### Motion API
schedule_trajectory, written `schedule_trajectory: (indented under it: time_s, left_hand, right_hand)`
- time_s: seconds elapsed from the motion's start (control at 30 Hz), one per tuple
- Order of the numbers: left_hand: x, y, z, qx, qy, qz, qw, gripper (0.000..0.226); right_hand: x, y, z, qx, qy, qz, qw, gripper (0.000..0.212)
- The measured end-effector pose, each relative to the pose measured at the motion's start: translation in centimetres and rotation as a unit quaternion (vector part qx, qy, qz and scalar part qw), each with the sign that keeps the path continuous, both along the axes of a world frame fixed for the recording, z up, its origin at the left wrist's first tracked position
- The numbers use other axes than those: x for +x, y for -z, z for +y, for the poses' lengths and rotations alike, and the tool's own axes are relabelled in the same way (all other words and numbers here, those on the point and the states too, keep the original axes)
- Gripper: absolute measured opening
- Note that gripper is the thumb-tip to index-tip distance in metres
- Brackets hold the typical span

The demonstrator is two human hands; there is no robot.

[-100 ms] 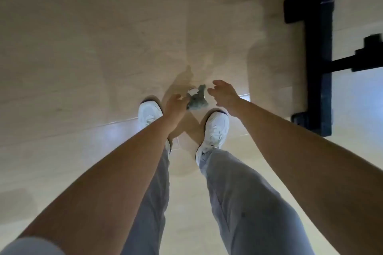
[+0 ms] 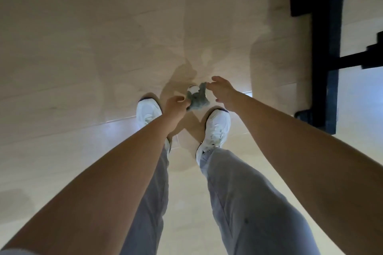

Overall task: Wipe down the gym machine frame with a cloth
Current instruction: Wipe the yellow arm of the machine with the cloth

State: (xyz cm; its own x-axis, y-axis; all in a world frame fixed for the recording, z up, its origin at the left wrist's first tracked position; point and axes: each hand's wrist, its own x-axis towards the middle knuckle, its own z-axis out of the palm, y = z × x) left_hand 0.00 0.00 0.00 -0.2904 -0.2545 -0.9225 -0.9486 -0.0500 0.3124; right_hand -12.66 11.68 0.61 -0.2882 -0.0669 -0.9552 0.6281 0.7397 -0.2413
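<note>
Both bare forearms extend forward and downward, converging. The left hand (image 2: 175, 107) has its fingers curled, gripping the lower edge of a small crumpled grey-green cloth (image 2: 198, 100). The right hand (image 2: 222, 91) lies back upward with fingers loosely extended, its fingertips (image 2: 209, 84) at the cloth's upper corner, possibly touching it.

Pale plank floor (image 2: 83, 68) is running across the whole view and catching glare patches. Left sneaker (image 2: 148, 113) and right sneaker (image 2: 216, 128), both white, are standing on it near each other. Black machine frame (image 2: 329, 47) is resting on it at far right.
</note>
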Motion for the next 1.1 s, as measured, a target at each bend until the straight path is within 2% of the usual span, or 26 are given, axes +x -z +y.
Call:
schedule_trajectory:
  time_s: [0.07, 0.13, 0.23, 0.3, 0.37, 0.43, 0.5, 0.57, 0.67, 0.73, 0.83, 0.93, 0.97, 1.03, 1.1]
  left_hand:
    - [0.3, -0.2, 0.0, -0.022, -0.013, -0.027, 0.999, 0.028]
    - [0.3, -0.9, -0.1, -0.062, -0.019, -0.064, 0.996, 0.038]
    - [-0.7, -2.8, -0.6, -0.096, -0.004, -0.093, 0.991, 0.037]
    - [-1.2, -3.6, -0.7, -0.082, 0.014, -0.081, 0.993, 0.038]
    - [-1.6, -4.7, -1.0, -0.065, 0.019, -0.060, 0.996, 0.032]
    - [-1.6, -7.4, -1.3, -0.038, -0.025, -0.028, 0.999, 0.021]
    - [-1.2, -11.0, -1.4, -0.014, -0.078, 0.010, 0.997, 0.007]
    - [-0.7, -15.2, -1.4, 0.003, -0.118, 0.054, 0.992, 0.009]
    - [-0.1, -21.5, -1.7, -0.004, -0.161, 0.105, 0.981, 0.026]
    - [0.0, -25.8, -2.6, -0.011, -0.190, 0.139, 0.972, 0.021]
    - [-0.6, -32.7, -4.4, -0.005, -0.172, 0.193, 0.966, 0.006]
    - [-1.1, -39.4, -5.9, -0.001, -0.086, 0.252, 0.964, 0.015]
    - [-1.3, -41.7, -6.4, 0.005, -0.054, 0.264, 0.963, 0.019]
    - [-1.7, -46.3, -7.6, 0.019, 0.006, 0.278, 0.960, 0.026]
    - [-2.0, -50.8, -8.7, 0.022, 0.070, 0.291, 0.954, 0.030]
  right_hand:
    - [0.2, 0.1, -0.5, 0.001, -0.011, -0.016, 1.000, 0.054]
    - [0.5, -0.6, -0.8, 0.011, -0.061, 0.009, 0.998, 0.037]
    - [0.9, -2.2, -1.1, 0.035, -0.110, 0.064, 0.991, 0.014]
    - [0.9, -3.3, -1.3, 0.031, -0.150, 0.085, 0.984, 0.014]
    - [1.0, -4.5, -1.2, 0.032, -0.165, 0.104, 0.980, 0.026]
    - [1.1, -6.7, -0.9, 0.025, -0.099, 0.101, 0.990, 0.030]
    - [1.7, -10.1, -0.4, 0.003, 0.022, 0.076, 0.997, 0.022]
    - [2.6, -14.0, 0.1, -0.027, 0.119, 0.040, 0.992, 0.009]
    - [3.3, -20.9, 0.6, -0.080, 0.217, 0.007, 0.973, 0.012]
    - [3.2, -25.9, 0.6, -0.116, 0.243, 0.006, 0.963, 0.019]
    - [3.2, -33.6, 0.0, -0.147, 0.216, -0.001, 0.965, 0.043]
    - [3.1, -41.2, -1.0, -0.179, 0.097, 0.011, 0.979, 0.059]
    - [3.0, -43.5, -1.3, -0.193, 0.036, 0.024, 0.980, 0.059]
    - [3.0, -47.9, -2.0, -0.220, -0.056, 0.048, 0.973, 0.044]
    - [2.9, -52.0, -2.5, -0.255, -0.085, 0.084, 0.959, 0.023]
